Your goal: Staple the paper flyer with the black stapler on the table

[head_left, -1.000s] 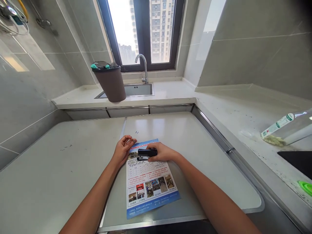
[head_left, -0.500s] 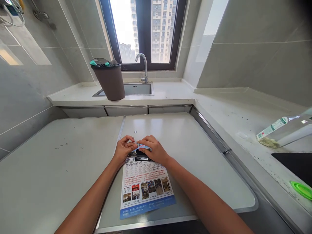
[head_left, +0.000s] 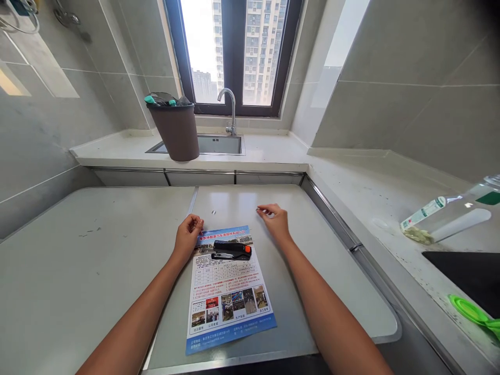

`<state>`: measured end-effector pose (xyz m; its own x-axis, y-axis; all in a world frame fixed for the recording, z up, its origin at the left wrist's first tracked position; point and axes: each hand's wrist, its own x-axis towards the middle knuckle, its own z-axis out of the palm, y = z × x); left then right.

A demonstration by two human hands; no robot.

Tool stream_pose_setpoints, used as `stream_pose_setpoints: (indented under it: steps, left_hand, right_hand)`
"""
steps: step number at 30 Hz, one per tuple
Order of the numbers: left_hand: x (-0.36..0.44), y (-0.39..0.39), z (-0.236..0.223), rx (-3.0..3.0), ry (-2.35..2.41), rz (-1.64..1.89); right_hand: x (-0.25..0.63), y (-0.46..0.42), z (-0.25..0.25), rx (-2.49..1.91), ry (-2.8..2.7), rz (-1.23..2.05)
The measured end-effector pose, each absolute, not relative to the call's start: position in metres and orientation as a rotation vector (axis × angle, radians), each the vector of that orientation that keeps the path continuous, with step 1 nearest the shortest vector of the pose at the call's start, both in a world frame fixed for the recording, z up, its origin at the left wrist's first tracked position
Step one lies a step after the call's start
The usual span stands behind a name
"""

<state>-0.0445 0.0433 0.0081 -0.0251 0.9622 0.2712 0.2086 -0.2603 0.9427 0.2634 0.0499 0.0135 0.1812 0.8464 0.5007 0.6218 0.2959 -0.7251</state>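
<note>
A printed flyer with blue top and bottom bands lies on the table. Across its upper part rests a black stapler with an orange-red end piece, touched by neither hand. My left hand is at the flyer's upper left corner, its fingers curled closed; whether anything is in them is hidden. To the right of the flyer, my right hand is raised with thumb and fingers pinched together. Something tiny may be at those fingertips, too small to name. Beyond the flyer lie small staple-like bits.
The pale table has dark scraps on its left side. Behind it, a brown bin stands by a sink with a faucet. On the right counter are a clear bottle and a green object.
My right hand has left the stapler and moved right, off the flyer. My left hand has shifted slightly left to the flyer's corner. The stapler now lies fully exposed.
</note>
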Motion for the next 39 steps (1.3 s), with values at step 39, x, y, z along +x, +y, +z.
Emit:
stream_pose_setpoints:
  steps: [39]
  left_hand:
    - [-0.052, 0.045, -0.002, 2.277, 1.727, 0.719]
  right_hand:
    - [0.185, 0.086, 0.014, -1.005, -2.384, 0.414]
